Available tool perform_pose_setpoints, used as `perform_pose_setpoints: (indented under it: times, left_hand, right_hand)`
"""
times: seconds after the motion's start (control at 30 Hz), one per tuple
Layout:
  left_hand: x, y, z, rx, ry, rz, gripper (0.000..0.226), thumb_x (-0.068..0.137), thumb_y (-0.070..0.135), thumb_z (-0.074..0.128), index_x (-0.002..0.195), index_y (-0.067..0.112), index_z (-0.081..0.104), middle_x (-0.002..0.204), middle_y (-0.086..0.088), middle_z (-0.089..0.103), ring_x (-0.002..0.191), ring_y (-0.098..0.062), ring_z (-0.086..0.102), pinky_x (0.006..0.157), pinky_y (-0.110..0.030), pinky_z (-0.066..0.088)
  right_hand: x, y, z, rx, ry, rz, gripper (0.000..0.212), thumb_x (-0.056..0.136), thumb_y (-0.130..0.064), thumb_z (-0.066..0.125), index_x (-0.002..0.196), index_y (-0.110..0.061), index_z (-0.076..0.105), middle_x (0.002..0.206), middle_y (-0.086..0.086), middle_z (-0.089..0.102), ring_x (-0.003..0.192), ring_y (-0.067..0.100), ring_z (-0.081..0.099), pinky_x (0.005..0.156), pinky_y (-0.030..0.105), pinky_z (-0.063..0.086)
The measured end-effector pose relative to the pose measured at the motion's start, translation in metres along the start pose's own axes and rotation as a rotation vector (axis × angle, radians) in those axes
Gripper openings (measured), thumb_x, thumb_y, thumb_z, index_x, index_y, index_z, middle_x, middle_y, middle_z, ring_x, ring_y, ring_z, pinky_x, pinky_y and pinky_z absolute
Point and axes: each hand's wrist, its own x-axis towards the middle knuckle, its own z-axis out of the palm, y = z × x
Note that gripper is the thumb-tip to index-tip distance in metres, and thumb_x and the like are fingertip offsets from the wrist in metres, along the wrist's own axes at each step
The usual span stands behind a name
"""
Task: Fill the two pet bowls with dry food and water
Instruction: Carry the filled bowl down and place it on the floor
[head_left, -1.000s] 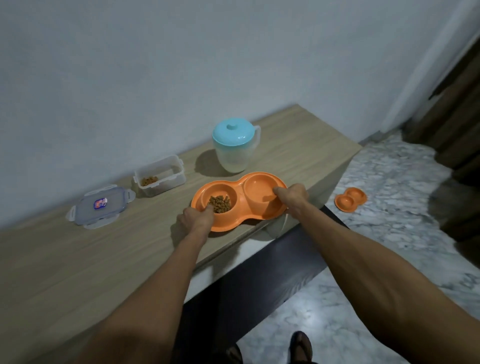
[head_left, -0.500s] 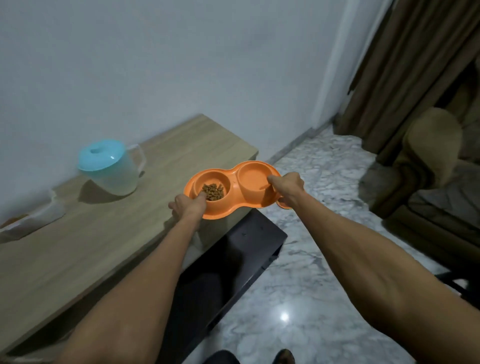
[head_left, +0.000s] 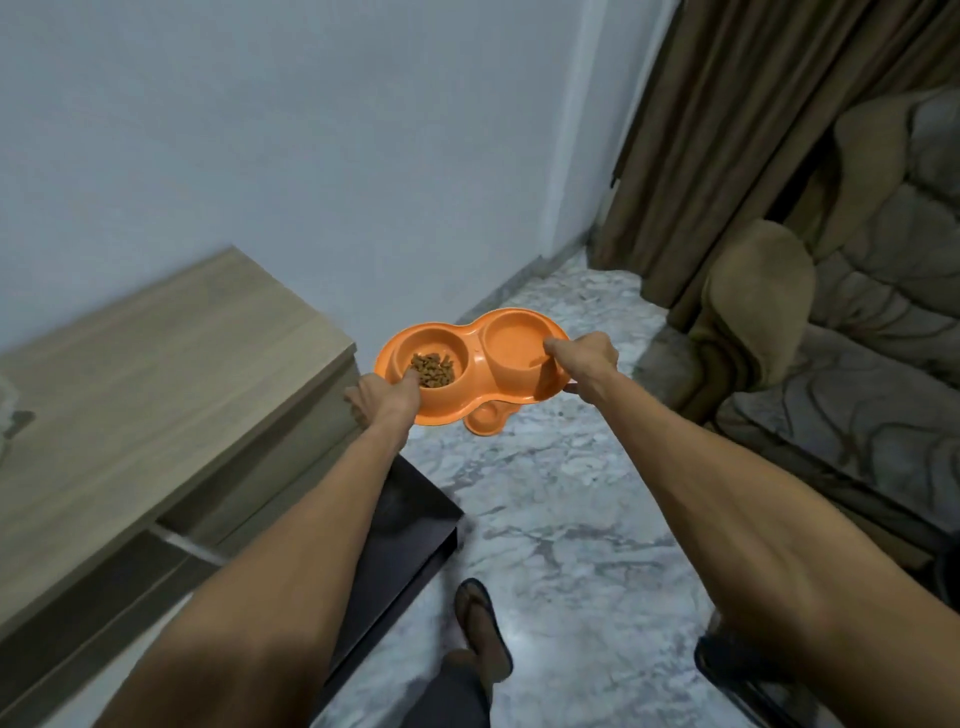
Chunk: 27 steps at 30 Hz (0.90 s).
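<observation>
Bowl (head_left: 467, 336), an orange double one, is up in the air over the floor (head_left: 566, 519), just past the end of the worktop (head_left: 156, 374). The left hand (head_left: 382, 397) grips its near left rim, thumb touching the food (head_left: 432, 369). The right hand (head_left: 584, 358) grips the right rim, thumb hooked inside the right cup. The brown food sits in the left cup. I cannot tell if the right cup has water. A second bowl (head_left: 485, 420), small and orange, lies on the floor right below, mostly hidden. A sandal (head_left: 480, 623) stands on the floor nearer in. A brown sofa (head_left: 831, 332) and curtain (head_left: 727, 130) are off to the right.
</observation>
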Motion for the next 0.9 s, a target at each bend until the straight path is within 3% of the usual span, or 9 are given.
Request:
perform_pose_setpoints:
  times: [0.17, 0.37, 0.63, 0.73, 0.8, 0.9]
  left_hand:
    - [0.036, 0.044, 0.073, -0.022, -0.001, -0.016, 0.046, 0.083, 0.04, 0.068, 0.107, 0.001, 0.057, 0.128, -0.015, 0.043, 0.105, -0.037, 0.056, 0.083, -0.043, 0.05]
    - [0.084, 0.083, 0.142, -0.022, 0.048, -0.058, 0.052, 0.085, 0.041, 0.065, 0.116, 0.0, 0.055, 0.127, -0.016, 0.043, 0.11, -0.036, 0.055, 0.086, -0.044, 0.048]
    - [0.155, 0.08, 0.211, -0.029, 0.163, -0.168, 0.047, 0.086, 0.039, 0.065, 0.109, -0.001, 0.063, 0.122, -0.02, 0.054, 0.108, -0.037, 0.058, 0.087, -0.042, 0.047]
    - [0.2, 0.058, 0.244, -0.103, 0.217, -0.22, 0.068, 0.065, 0.059, 0.057, 0.102, 0.003, 0.067, 0.107, -0.017, 0.066, 0.093, -0.032, 0.067, 0.073, -0.037, 0.052]
    - [0.235, 0.035, 0.265, -0.089, 0.283, -0.269, 0.079, 0.056, 0.066, 0.046, 0.102, 0.005, 0.068, 0.102, -0.015, 0.068, 0.09, -0.03, 0.067, 0.072, -0.039, 0.055]
    - [0.271, 0.018, 0.288, -0.115, 0.337, -0.323, 0.058, 0.073, 0.047, 0.059, 0.103, -0.001, 0.066, 0.099, -0.018, 0.068, 0.092, -0.033, 0.066, 0.07, -0.04, 0.053]
  right_hand:
    - [0.088, -0.021, -0.014, 0.012, -0.002, -0.01, 0.038, 0.076, -0.028, 0.073, 0.1, -0.001, 0.063, 0.099, 0.012, 0.064, 0.074, 0.025, 0.059, 0.076, 0.05, 0.061]
    - [0.176, -0.049, -0.013, -0.007, -0.035, -0.042, 0.046, 0.078, -0.023, 0.072, 0.113, 0.005, 0.061, 0.09, 0.011, 0.059, 0.079, 0.027, 0.057, 0.08, 0.052, 0.06]
    - [0.296, -0.054, 0.049, -0.124, -0.142, -0.095, 0.029, 0.074, -0.03, 0.072, 0.093, -0.013, 0.059, 0.086, 0.006, 0.061, 0.086, 0.029, 0.065, 0.082, 0.049, 0.059]
    - [0.344, -0.045, 0.089, -0.155, -0.203, -0.094, 0.045, 0.072, -0.032, 0.072, 0.11, -0.01, 0.063, 0.096, 0.006, 0.065, 0.093, 0.03, 0.066, 0.087, 0.048, 0.057]
    - [0.377, -0.035, 0.12, -0.152, -0.243, -0.087, 0.056, 0.071, -0.034, 0.073, 0.12, -0.009, 0.062, 0.108, 0.009, 0.066, 0.1, 0.03, 0.065, 0.09, 0.049, 0.055]
    - [0.425, -0.01, 0.172, -0.165, -0.289, -0.095, 0.058, 0.073, -0.032, 0.073, 0.124, -0.009, 0.061, 0.113, 0.011, 0.066, 0.103, 0.031, 0.063, 0.093, 0.048, 0.053]
